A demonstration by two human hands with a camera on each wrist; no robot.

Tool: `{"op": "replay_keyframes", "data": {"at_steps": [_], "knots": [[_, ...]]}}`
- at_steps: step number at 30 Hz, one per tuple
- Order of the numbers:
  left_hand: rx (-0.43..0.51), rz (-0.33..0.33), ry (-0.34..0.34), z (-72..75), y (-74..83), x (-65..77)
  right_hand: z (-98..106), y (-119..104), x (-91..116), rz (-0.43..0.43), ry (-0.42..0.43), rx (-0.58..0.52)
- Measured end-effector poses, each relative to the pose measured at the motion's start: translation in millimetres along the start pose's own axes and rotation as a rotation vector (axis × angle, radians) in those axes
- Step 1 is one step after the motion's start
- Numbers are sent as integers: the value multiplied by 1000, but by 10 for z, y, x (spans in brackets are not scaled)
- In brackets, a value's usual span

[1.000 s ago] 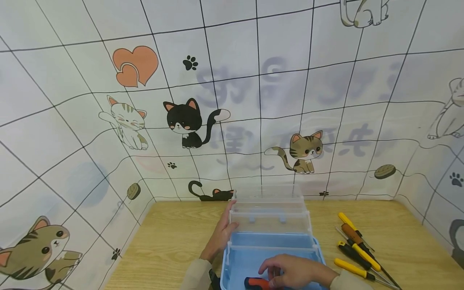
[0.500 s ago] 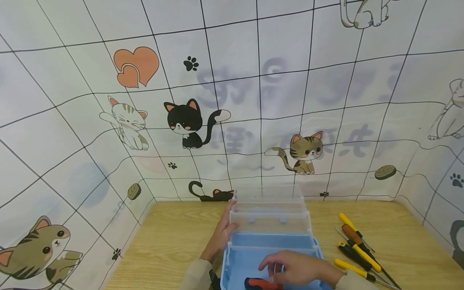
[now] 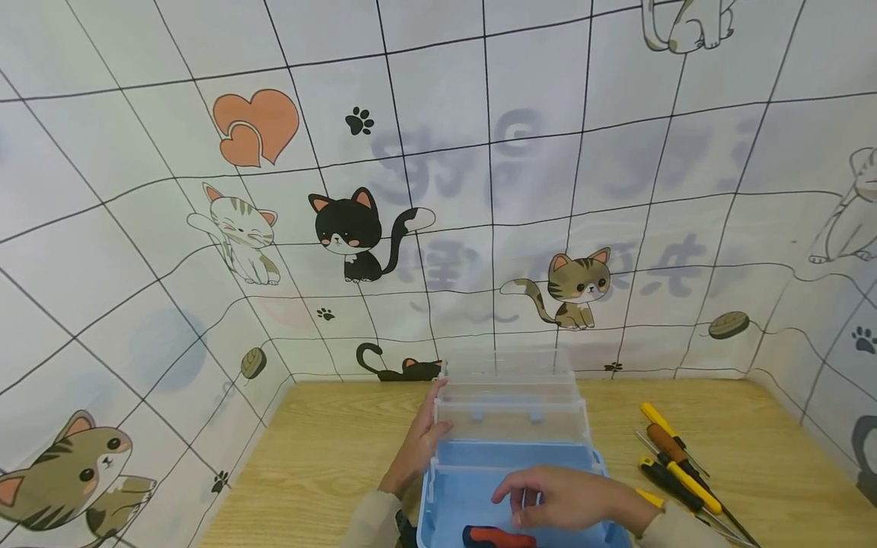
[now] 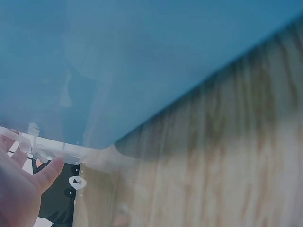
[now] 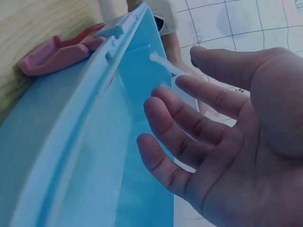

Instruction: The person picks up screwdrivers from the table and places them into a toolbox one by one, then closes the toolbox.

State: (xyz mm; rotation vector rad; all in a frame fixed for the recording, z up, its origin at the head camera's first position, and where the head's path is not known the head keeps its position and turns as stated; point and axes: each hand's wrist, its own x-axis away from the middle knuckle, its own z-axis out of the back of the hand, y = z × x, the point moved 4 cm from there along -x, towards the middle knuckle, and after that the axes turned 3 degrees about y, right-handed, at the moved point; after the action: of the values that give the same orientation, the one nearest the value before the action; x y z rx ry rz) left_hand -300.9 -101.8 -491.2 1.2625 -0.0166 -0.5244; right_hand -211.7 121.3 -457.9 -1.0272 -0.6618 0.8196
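We have a light-blue box [image 3: 455, 495] on the bench [image 3: 329, 449], its clear lid [image 3: 510, 425] raised, a red-and-black handle [image 3: 499, 537] inside. Our left hand [image 3: 413, 451] grips the lid; our right hand [image 3: 562, 498] hovers, fingers [image 5: 163, 119] loose and empty.

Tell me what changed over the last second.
The right hand has drawn up and away from the red-and-black handle, leaving it in the blue box. The left hand still holds the clear lid; the screwdrivers lie as before.
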Motion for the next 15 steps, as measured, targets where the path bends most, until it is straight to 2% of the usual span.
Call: {"op": "replay_keyframes", "data": {"at_steps": [8,15], "knots": [[-12,4,6,5,13,11,29,-90,31,45,-10,-8],[-29,3,16,7,4,10,123,-184,98,80,17,-6]]}}
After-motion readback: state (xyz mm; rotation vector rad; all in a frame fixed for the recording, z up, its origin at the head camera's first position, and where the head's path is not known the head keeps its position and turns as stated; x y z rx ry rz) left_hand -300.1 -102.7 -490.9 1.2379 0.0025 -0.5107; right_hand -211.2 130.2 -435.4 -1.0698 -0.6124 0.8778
